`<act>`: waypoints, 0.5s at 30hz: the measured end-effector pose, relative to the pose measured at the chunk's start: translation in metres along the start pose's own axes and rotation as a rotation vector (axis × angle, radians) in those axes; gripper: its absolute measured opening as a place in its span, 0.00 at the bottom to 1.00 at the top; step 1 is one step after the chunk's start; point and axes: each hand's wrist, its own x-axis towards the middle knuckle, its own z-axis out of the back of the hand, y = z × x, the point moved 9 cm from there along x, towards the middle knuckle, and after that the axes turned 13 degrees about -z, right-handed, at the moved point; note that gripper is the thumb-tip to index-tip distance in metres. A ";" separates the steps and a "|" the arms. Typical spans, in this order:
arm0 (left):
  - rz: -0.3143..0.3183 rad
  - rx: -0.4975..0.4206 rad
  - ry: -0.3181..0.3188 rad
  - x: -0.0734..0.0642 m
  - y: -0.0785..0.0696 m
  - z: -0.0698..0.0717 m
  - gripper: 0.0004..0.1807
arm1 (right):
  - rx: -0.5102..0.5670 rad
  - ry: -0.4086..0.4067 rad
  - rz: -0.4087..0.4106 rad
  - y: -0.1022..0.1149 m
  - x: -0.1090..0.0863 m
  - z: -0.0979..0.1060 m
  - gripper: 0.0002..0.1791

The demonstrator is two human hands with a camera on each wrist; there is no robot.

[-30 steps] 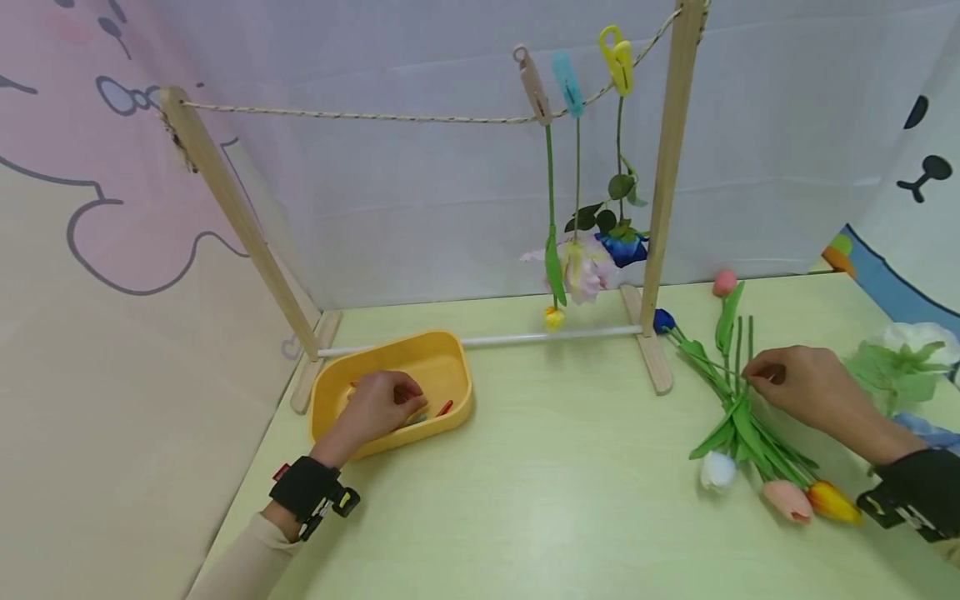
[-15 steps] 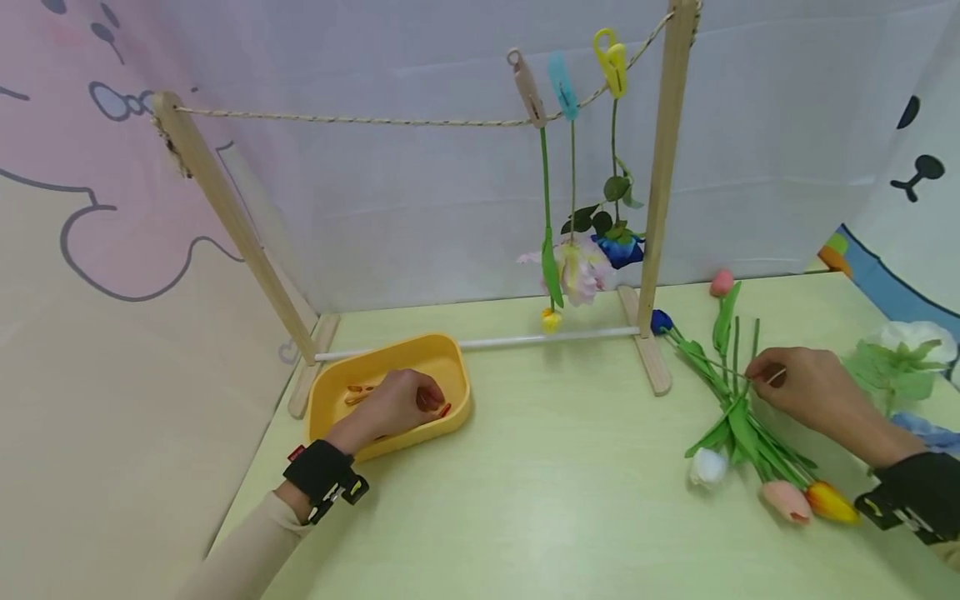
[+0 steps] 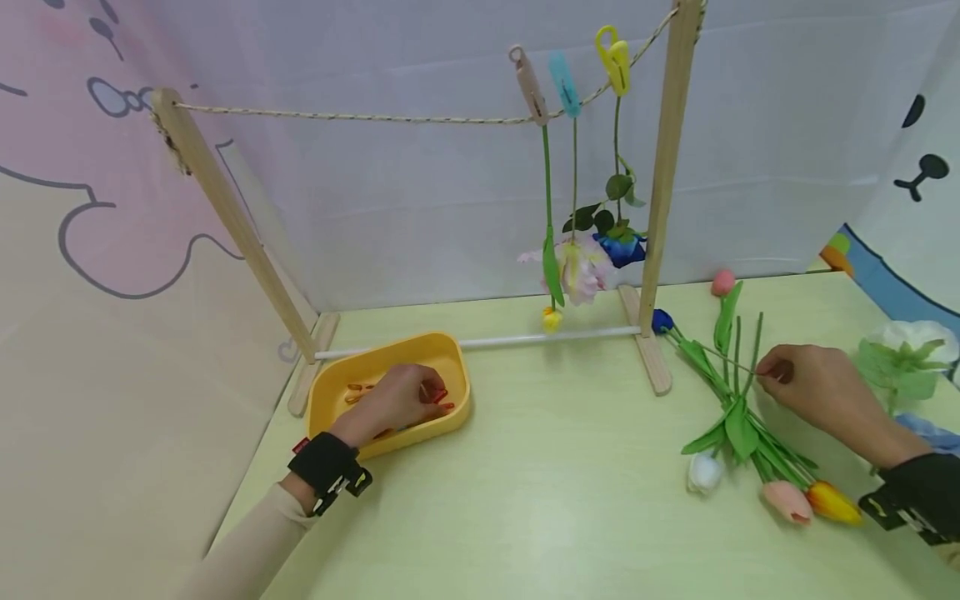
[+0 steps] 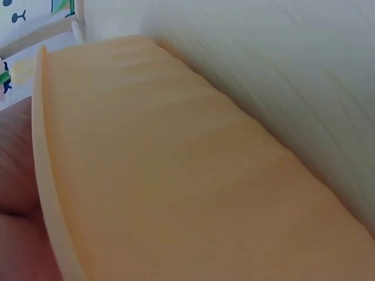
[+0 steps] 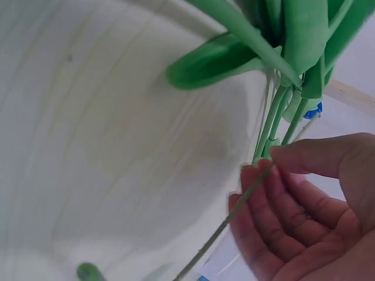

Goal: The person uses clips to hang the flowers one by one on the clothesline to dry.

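Note:
My left hand [image 3: 397,400] reaches into the yellow tray [image 3: 457,367] and pinches a red clothespin [image 3: 440,395] between thumb and fingertips. Other small clothespins [image 3: 358,393] lie in the tray around it. In the left wrist view the tray's outer wall [image 4: 176,164] hides most of the hand. On the right, my right hand [image 3: 813,392] pinches a thin green flower stem [image 5: 225,219] between thumb and forefinger. Its bloom is hidden. Beneath and beside that stem lies a bunch of artificial tulips [image 3: 742,433], with white [image 3: 705,472], pink [image 3: 787,502] and yellow-orange [image 3: 831,503] heads.
A wooden frame [image 3: 663,167] holds a rope [image 3: 337,116] across the back. Beige [image 3: 528,87], blue [image 3: 565,86] and yellow [image 3: 618,67] clothespins hang flowers from it, heads down. A white flower [image 3: 911,343] and blue petals [image 3: 928,431] lie at the far right.
My left hand has moved right within the tray, and a red clothespin now shows in its fingertips. My right hand has shifted slightly right, still pinching the stem.

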 end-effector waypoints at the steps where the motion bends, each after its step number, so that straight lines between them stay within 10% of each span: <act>1: 0.000 0.005 0.004 0.001 -0.001 0.000 0.16 | -0.004 0.009 -0.003 0.000 0.000 -0.001 0.05; 15: -0.059 0.069 -0.027 0.010 -0.014 0.001 0.06 | -0.045 -0.035 -0.025 0.000 0.002 0.008 0.06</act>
